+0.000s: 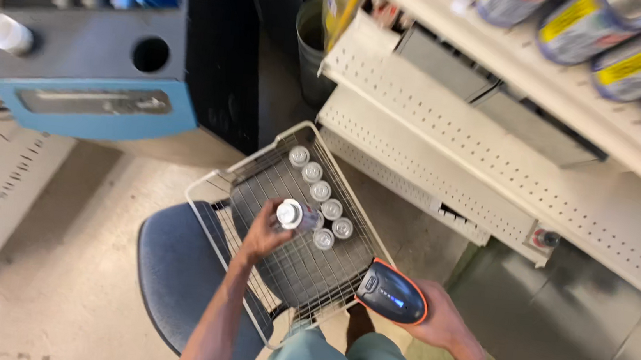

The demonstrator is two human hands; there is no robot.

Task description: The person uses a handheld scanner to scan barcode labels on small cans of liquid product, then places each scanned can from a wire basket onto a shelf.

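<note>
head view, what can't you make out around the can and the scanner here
- Can in the left hand: its label is blurred, and the fingers cover its lower part.
- Scanner in the right hand: its trigger and grip are hidden under the palm.
- Cans in the wire basket: only their caps show from above.
- Shelf cans: cut off by the top edge.

Both forearms bare, no sleeves showing, no watch or rings visible on left hand (263,235) or right hand (444,319). Light blue-green shorts over knees, white shirt edge at bottom.
</note>
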